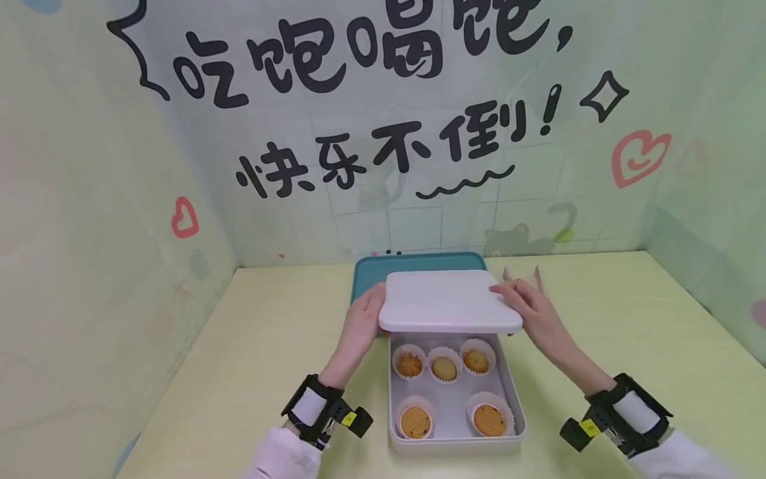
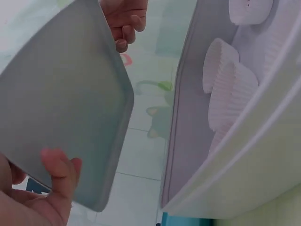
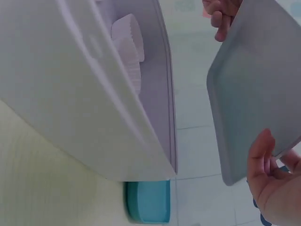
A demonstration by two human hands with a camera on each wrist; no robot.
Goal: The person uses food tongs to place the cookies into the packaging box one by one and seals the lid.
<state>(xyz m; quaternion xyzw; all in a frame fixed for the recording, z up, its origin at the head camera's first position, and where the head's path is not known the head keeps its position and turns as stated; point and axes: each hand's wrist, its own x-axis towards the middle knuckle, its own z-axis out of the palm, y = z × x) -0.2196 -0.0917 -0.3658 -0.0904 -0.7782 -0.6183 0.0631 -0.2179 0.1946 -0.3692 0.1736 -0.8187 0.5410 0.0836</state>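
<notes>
A white rectangular lid is held up over the far part of a white box, tilted, with its front edge overlapping the box's far end in the head view. My left hand grips the lid's left side. On the opposite side my right hand holds it, fingers along the edge. Both wrist views show the lid's grey underside apart from the box, with digits curled onto it. Inside the box sit several round cookies in white pleated paper cups, in two rows.
A teal tray lies behind the box, partly covered by the lid. Two thin pinkish tips show beyond my right hand. The pale table meets a printed back wall and side walls.
</notes>
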